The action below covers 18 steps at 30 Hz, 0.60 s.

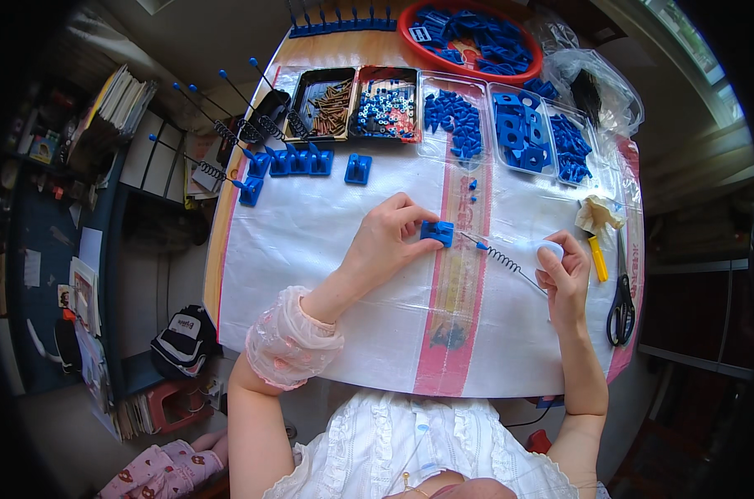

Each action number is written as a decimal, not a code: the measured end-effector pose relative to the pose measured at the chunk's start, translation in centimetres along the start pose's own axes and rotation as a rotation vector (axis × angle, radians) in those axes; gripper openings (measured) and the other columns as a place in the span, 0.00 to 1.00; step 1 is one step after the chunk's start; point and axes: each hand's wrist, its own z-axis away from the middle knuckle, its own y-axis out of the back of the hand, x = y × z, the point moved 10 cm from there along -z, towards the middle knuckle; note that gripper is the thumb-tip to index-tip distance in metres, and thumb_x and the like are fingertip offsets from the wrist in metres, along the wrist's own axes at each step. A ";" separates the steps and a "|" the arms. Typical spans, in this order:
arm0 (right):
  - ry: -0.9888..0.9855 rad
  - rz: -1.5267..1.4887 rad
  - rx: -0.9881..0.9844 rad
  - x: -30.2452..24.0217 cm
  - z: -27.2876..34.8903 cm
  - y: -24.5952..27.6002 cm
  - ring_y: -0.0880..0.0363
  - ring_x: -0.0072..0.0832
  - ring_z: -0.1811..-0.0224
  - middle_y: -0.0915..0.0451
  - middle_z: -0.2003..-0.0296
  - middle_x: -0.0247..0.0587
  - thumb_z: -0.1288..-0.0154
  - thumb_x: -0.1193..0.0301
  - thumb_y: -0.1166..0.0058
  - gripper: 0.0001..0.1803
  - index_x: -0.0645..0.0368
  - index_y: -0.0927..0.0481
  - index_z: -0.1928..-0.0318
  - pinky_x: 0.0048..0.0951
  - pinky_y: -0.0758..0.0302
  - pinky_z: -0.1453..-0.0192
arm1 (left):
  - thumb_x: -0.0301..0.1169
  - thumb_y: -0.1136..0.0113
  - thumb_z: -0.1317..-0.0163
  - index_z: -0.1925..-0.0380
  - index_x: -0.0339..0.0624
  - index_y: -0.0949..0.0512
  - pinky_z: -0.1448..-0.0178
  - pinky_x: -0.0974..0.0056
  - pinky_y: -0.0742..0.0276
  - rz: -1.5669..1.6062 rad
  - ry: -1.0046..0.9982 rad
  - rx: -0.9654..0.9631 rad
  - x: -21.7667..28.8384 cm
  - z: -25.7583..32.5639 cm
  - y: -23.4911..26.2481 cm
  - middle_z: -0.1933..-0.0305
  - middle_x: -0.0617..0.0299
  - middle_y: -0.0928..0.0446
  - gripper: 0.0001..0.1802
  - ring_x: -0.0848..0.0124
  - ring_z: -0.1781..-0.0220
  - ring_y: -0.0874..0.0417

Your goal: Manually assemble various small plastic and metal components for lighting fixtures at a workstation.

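Between the thumb and fingers of my left hand [384,239] is a small blue plastic base [437,234], held just above the white sheet. To its right, my right hand [565,283] is closed at one end of a black coiled spring wire [503,259]. The wire slants up and left, with a blue cone [482,246] near its tip, which points at the base but stands apart from it. A white rounded thing [549,249] shows at my right fingertips; its kind is unclear. Two small blue cones [473,191] lie beyond the base.
Trays of brown screws [327,106], small nuts [385,108] and blue parts [453,121] line the back, before a red basin [537,66]. Blue bases [310,162] with sprung wires stand at left. Scissors [620,308] and a yellow-handled tool [598,259] lie at right.
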 end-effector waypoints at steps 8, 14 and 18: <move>-0.013 0.003 0.004 0.0 0.0 0.1 0.39 0.08 0.78 0.29 0.76 0.22 0.28 0.69 0.34 0.10 0.58 0.23 0.59 0.17 0.47 0.75 | 0.28 0.17 0.46 0.55 0.44 0.09 0.59 0.67 0.23 -0.004 0.000 0.000 0.1 0.0 0.0 0.65 0.64 0.22 0.17 0.73 0.66 0.22; 0.001 -0.074 -0.003 0.4 -0.3 0.4 0.45 0.08 0.80 0.32 0.76 0.22 0.25 0.63 0.35 0.13 0.55 0.25 0.55 0.18 0.51 0.75 | 0.28 0.17 0.46 0.55 0.44 0.09 0.59 0.67 0.23 -0.006 0.001 -0.001 -0.1 0.0 -0.1 0.65 0.65 0.22 0.17 0.74 0.66 0.23; 0.057 -0.323 0.025 0.2 -0.7 1.2 0.37 0.12 0.77 0.23 0.70 0.30 0.22 0.62 0.37 0.15 0.57 0.24 0.48 0.18 0.42 0.73 | 0.29 0.17 0.45 0.55 0.44 0.09 0.59 0.67 0.23 -0.003 0.011 -0.005 0.0 0.0 -0.1 0.64 0.65 0.22 0.17 0.74 0.66 0.23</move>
